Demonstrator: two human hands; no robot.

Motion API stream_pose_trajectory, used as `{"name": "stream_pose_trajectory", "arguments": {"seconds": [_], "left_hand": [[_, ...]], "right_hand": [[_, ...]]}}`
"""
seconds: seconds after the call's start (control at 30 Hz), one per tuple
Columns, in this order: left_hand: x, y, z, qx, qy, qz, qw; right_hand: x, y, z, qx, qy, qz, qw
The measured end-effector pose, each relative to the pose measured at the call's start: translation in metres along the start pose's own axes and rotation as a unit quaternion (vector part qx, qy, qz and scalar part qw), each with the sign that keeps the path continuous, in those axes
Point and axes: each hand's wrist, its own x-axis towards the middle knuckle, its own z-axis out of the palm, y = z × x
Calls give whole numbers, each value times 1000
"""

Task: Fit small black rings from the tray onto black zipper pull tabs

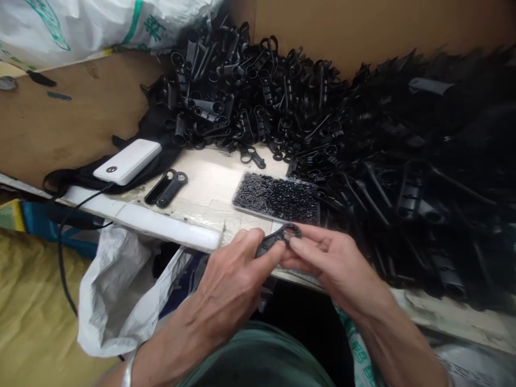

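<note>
Both my hands meet over the table's front edge around one black plastic part (269,244) with a ring-shaped end. My left hand (237,269) is closed round its flat body. The fingers of my right hand (322,252) pinch the ring end; whether a small piece is also between them I cannot make out. Just beyond my hands lies a shallow clear tray (258,213) full of tiny black pieces. To the left, a pair of similar black parts (172,189) rests on the table, and another part (253,157) lies behind the tray.
A large heap of black plastic parts (266,97) covers the back and right, against a cardboard wall (363,32). A white power bank (128,161) with a black cable (60,252) sits left on dark cloth. An open white sack (116,295) hangs below the table edge (161,223).
</note>
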Motion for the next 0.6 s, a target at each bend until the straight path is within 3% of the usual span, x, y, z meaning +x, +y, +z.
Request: {"name": "stream_pose_trajectory", "arguments": {"seconds": [0.17,0.27,0.37,0.47,0.53,0.6], "left_hand": [[-5,-13,4,13,30,20,999],[-9,-15,7,-17,43,0,999],[-9,-9,8,-50,61,0,997],[-8,-6,3,-65,47,19,997],[-8,-15,-4,-63,52,6,997],[-9,-33,-11,-47,76,-33,995]], "right_hand": [[2,6,13,52,-12,-42,998],[2,5,16,66,-1,-77,995],[-4,-4,11,14,17,-95,995],[-18,-26,-7,-101,55,-119,986],[-29,-49,-28,-209,123,-163,956],[-39,-79,-55,-340,237,-237,879]]}}
